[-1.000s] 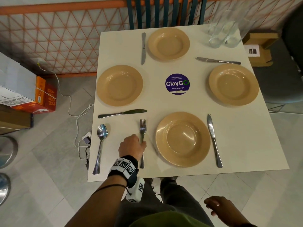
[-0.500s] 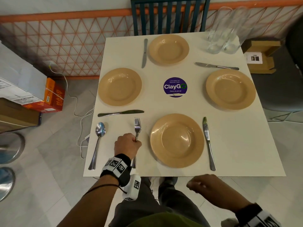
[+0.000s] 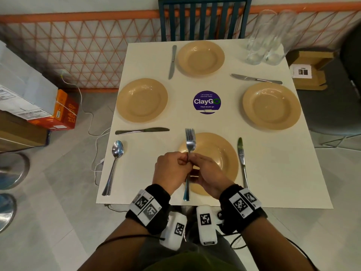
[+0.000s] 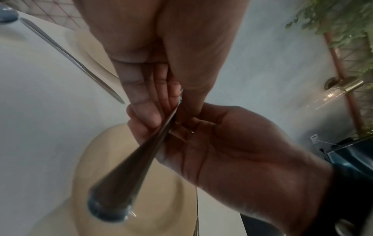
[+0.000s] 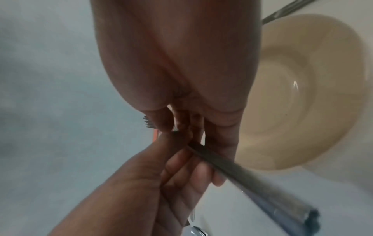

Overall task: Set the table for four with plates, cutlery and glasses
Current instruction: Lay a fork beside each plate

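Both hands hold a steel fork in the air over the left part of the near tan plate, tines pointing away from me. My left hand pinches the neck from the left, and my right hand grips it from the right. The handle sticks out below the hands. In the left wrist view the handle runs toward the camera between the fingers of both hands. The right wrist view shows the handle and the tine tips. I cannot tell whether it is a single fork.
Three more tan plates lie at the left, far and right, each with a knife beside it. A spoon lies near the table's front left corner. Clear glasses stand at the far right corner. A chair stands beyond.
My left hand lifted the fork off the table left of the near plate and carried it right, over the plate. My right hand rose from below the table edge and took hold too.
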`<action>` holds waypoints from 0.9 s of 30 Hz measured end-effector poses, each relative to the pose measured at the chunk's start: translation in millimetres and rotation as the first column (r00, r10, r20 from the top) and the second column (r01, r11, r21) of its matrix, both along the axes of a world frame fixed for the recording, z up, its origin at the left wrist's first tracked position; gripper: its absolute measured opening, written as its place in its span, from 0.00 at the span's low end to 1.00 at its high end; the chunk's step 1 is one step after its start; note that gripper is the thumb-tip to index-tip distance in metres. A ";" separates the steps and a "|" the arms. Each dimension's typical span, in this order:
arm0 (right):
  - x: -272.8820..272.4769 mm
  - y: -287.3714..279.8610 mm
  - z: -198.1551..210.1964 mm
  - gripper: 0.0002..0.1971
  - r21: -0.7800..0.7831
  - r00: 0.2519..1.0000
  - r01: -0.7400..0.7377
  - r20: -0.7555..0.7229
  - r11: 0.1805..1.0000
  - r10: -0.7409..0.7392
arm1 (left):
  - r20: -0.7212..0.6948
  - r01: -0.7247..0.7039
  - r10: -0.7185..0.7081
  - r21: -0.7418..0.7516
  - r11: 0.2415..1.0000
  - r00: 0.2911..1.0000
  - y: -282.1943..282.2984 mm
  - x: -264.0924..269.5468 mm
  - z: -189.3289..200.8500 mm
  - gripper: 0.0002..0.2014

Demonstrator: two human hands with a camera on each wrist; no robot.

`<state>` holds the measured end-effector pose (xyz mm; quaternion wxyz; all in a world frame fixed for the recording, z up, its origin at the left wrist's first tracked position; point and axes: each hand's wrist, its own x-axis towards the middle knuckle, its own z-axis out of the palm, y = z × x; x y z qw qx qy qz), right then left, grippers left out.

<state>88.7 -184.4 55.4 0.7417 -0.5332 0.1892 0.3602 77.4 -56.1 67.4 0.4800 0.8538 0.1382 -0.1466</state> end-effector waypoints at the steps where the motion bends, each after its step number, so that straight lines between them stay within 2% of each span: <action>1: -1.6 -1.4 -1.1 0.18 0.003 1.000 0.023 -0.010 1.000 -0.023 | 0.004 0.005 -0.005 -0.015 1.000 1.000 -1.1 -0.8 -0.5 0.04; 4: -7.2 -4.4 -2.8 0.17 0.006 0.997 0.061 -0.043 0.998 -0.060 | -0.009 -0.005 0.004 -0.059 0.998 1.000 -0.6 -3.1 -1.3 0.03; 10: -17.3 1.8 -5.1 0.17 -0.032 0.987 0.141 -0.067 0.989 -0.143 | -0.141 -0.106 0.079 -0.191 0.976 0.987 9.5 -6.2 -7.2 0.03; 14: -20.4 7.4 -7.5 0.15 -0.092 0.985 0.159 -0.044 0.983 -0.164 | -0.163 -0.129 0.081 -0.311 0.941 0.983 20.0 -8.7 -4.4 0.04; 18: -26.1 9.1 -8.2 0.12 -0.103 0.974 0.212 -0.059 0.972 -0.219 | -0.172 -0.190 0.136 -0.351 0.917 0.976 48.0 -5.8 -10.6 0.06; 22: -37.7 0.1 -10.3 0.13 -0.129 0.960 0.257 -0.080 0.958 -0.269 | -0.213 -0.276 0.214 -0.331 0.902 0.953 76.8 2.0 -34.3 0.04; 27: -53.9 -12.2 -13.3 0.12 -0.149 0.940 0.309 -0.104 0.939 -0.326 | -0.260 -0.249 0.191 -0.208 0.946 0.946 78.4 11.7 -72.7 0.05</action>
